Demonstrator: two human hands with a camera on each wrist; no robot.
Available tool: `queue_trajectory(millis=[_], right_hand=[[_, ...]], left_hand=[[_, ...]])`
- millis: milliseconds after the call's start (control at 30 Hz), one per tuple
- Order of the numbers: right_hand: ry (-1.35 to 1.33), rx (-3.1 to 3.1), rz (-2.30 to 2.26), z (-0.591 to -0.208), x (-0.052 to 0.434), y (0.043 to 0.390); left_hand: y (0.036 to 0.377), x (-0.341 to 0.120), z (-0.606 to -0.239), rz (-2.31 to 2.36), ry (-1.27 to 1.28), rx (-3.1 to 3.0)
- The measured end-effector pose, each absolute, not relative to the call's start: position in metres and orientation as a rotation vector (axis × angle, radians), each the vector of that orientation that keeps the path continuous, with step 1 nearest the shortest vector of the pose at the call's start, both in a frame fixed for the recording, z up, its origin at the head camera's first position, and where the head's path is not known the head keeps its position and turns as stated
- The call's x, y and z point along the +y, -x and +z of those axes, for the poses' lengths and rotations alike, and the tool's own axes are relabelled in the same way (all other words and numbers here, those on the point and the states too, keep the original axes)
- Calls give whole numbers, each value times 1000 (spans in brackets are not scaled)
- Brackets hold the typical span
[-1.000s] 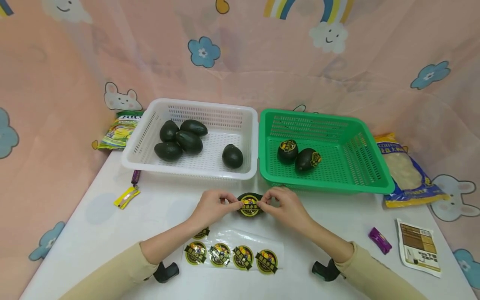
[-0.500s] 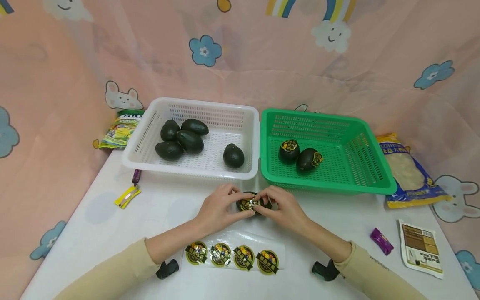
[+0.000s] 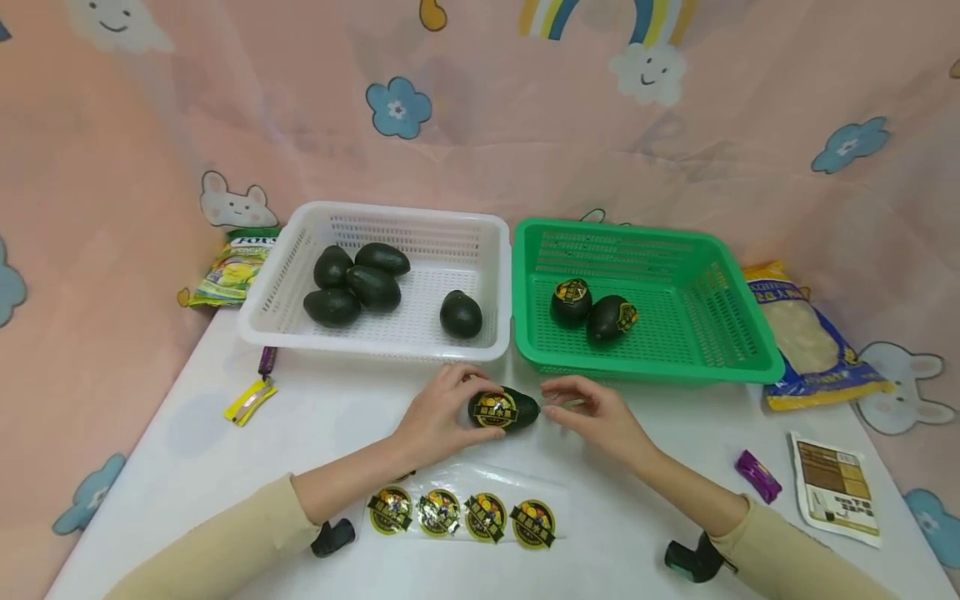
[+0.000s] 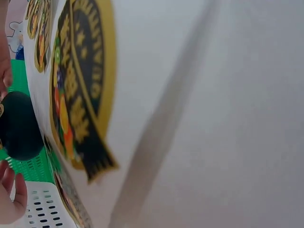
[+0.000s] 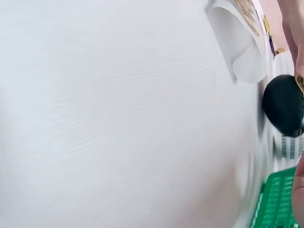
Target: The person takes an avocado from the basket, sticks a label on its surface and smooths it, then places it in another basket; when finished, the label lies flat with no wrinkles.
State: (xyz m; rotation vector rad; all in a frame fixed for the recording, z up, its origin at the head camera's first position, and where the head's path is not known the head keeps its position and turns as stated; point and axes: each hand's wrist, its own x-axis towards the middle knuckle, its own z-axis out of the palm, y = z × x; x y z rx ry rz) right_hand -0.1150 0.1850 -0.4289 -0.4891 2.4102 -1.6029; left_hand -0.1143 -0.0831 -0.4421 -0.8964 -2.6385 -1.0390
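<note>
A dark green avocado [image 3: 528,408] lies on the white table just in front of the two baskets, its narrow end to the right. On its upper side is a round black and gold sticker [image 3: 495,412]. My left hand [image 3: 438,414] holds the avocado at its wide end, fingers behind and thumb in front. Just off the narrow end, my right hand [image 3: 600,419] has loosely bent fingers with nothing between them. The avocado [image 4: 21,128] shows at the left edge of the left wrist view, and the same avocado [image 5: 283,107] at the right edge of the right wrist view.
Several plain avocados sit in the white basket [image 3: 487,225]; two stickered ones lie in the green basket [image 3: 697,367]. A sticker sheet [image 3: 510,482] is in front of the hands. Wrappers [image 3: 251,402], a purple packet [image 3: 758,477], a flat pouch [image 3: 834,492] and food bags [image 3: 813,342] flank them.
Both hands were at the sticker on the avocado. The right hand has since let go and moved right, past the narrow end; the left hand now holds the wide end.
</note>
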Motion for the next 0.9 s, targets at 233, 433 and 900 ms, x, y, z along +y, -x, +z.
queue_trajectory(millis=[233, 433, 900], right_hand=[[235, 2310, -1790, -423, 215, 112], [90, 2205, -1848, -426, 217, 118], [-110, 1969, -2059, -425, 204, 131]], left_hand=[[122, -83, -435, -961, 1003, -2761], [124, -79, -436, -907, 1082, -2859], [122, -81, -438, -1040, 1113, -2853]])
